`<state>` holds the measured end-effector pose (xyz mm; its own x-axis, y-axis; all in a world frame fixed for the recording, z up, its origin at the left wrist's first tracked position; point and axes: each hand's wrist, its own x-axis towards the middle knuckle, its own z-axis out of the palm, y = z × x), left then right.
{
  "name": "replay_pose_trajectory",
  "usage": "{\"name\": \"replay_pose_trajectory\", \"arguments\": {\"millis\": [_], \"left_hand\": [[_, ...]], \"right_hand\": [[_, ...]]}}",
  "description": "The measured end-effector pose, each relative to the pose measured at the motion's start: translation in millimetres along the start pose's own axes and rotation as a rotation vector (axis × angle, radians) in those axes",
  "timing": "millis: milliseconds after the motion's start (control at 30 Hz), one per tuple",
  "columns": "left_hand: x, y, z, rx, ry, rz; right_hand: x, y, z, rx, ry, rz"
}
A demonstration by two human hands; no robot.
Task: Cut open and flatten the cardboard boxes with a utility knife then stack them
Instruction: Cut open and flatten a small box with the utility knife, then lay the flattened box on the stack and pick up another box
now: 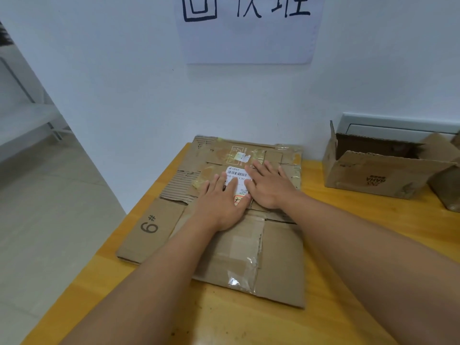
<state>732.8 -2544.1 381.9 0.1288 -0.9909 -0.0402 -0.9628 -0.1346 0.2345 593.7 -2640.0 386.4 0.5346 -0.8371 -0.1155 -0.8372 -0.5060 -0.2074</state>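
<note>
On the right of the table (348, 307), near the wall (124, 83), an open box (378, 168) stands with its flaps up, well apart from the work; part of another brown box (445, 188) shows at the right edge just beside it. A paper sheet (249, 38) with large handwritten characters hangs on the wall above. To the left the table ends and pale floor (49, 220) lies below.

The flattened boxes (273, 257) lie stacked at the table's far left corner, against the wall. The top piece is creased brown cardboard with torn clear tape and a white shipping label (237, 174); a lower flap sticking out left reads "6#".

Both hands lie flat, side by side, fingers straight, pressing the stack around the label: the left hand (220, 204) nearer, the right hand (270, 186) just beyond, thumbs almost touching.
</note>
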Motion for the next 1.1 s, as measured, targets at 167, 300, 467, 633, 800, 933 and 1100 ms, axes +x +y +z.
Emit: {"name": "replay_pose_trajectory", "arguments": {"millis": [167,300,467,633,800,933,1100], "left_hand": [[2,-1,1,0.007,-0.018,-0.003],[0,0,2,-0.003,0.011,0.001],[-5,3,3,0.015,0.128,-0.005],[-12,10,2,0.116,0.317,0.026],[-15,30,-14,0.283,0.234,0.027],[-26,67,-20,0.142,0.339,0.010],[-44,127,-22,0.051,0.405,0.153]], "right_hand": [[0,1,1,0.003,-0.004,0.001],[4,3,-4,0.055,-0.038,-0.003],[-5,12,-18,0.102,0.021,-0.057],[-51,25,-17,0.067,0.175,-0.069],[-102,43,-24,0.075,0.199,-0.039],[-135,66,-35,0.057,0.222,0.019],[-177,106,-48,0.034,0.248,0.104]]}}
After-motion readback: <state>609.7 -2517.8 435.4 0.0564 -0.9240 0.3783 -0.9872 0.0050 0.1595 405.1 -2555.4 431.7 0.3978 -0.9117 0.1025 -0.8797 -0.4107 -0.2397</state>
